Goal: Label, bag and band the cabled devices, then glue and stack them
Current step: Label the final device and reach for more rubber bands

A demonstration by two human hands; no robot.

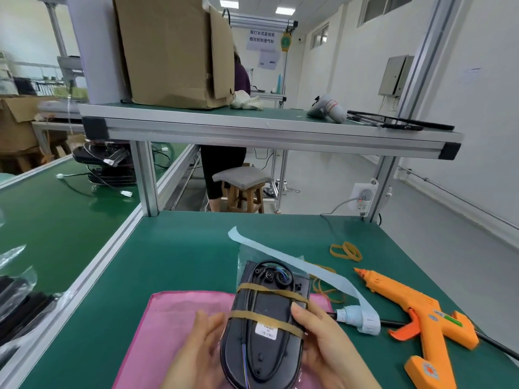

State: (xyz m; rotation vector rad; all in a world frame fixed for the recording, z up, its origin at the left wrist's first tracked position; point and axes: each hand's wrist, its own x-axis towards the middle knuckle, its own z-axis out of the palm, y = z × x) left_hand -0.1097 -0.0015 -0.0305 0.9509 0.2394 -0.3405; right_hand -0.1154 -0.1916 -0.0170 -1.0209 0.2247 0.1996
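Observation:
A black oval cabled device (265, 310) in a clear plastic bag sits above the pink cloth (174, 318), with two tan rubber bands around it and a white label near its middle. My left hand (200, 343) cups its left edge. My right hand (325, 341) grips its right edge, thumb on top. An orange glue gun (421, 318) lies to the right on the green table. Loose rubber bands (346, 251) lie beyond it. A pale blue label strip (297, 262) runs from a small roll (362, 321) beside my right hand.
Bagged black devices (16, 301) lie at the left edge. More black devices (108, 164) are stacked on the conveyor at the back left. A raised shelf (252, 130) holds a cardboard box (174, 51). Behind it are a wooden stool (244, 189) and a person (222, 169).

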